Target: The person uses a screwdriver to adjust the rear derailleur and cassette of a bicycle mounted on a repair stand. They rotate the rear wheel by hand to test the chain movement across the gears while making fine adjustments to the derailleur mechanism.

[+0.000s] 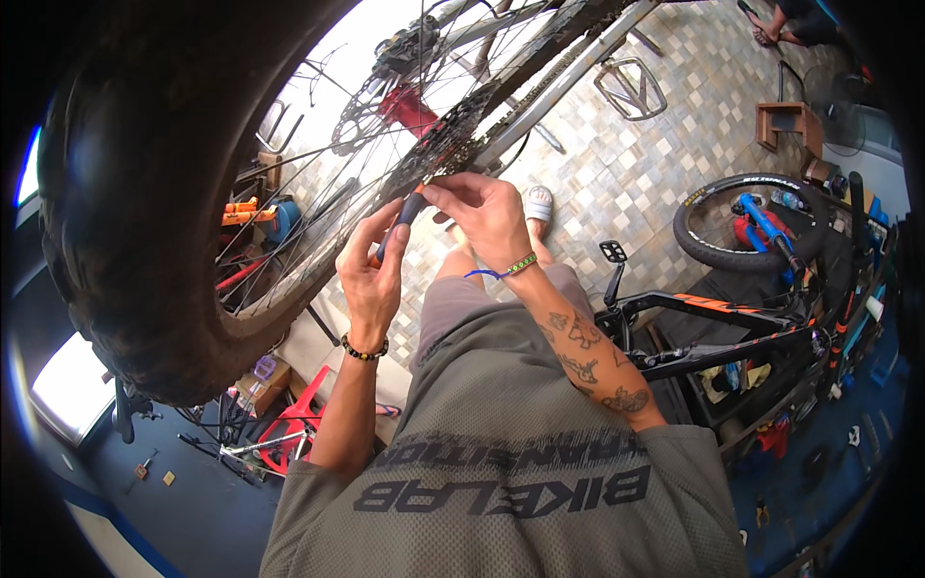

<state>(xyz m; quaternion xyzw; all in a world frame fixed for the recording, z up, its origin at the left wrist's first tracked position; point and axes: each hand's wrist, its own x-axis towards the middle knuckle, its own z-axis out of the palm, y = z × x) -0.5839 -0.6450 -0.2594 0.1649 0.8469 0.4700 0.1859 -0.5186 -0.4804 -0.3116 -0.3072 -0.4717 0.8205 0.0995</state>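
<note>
My left hand (371, 275) is closed around the dark blue and orange handle of a screwdriver (409, 210), which slants up toward the wheel's middle. My right hand (487, 220) pinches with thumb and forefinger near the tool's front end; the very tip is hard to make out. Just beyond the fingers sits the sprocket cassette (451, 135) of a raised bicycle wheel, beside a red hub (409, 108) and thin spokes. The wheel's big muddy tire (135, 193) fills the upper left, close to my left hand.
On the right are a black and orange bike frame (718, 308) and a loose wheel (689, 236). A wooden stool (790, 120) stands farther back, near another person's foot (766, 35). A metal frame-shaped piece (631, 89) lies on the tiles. Bike parts crowd the lower left.
</note>
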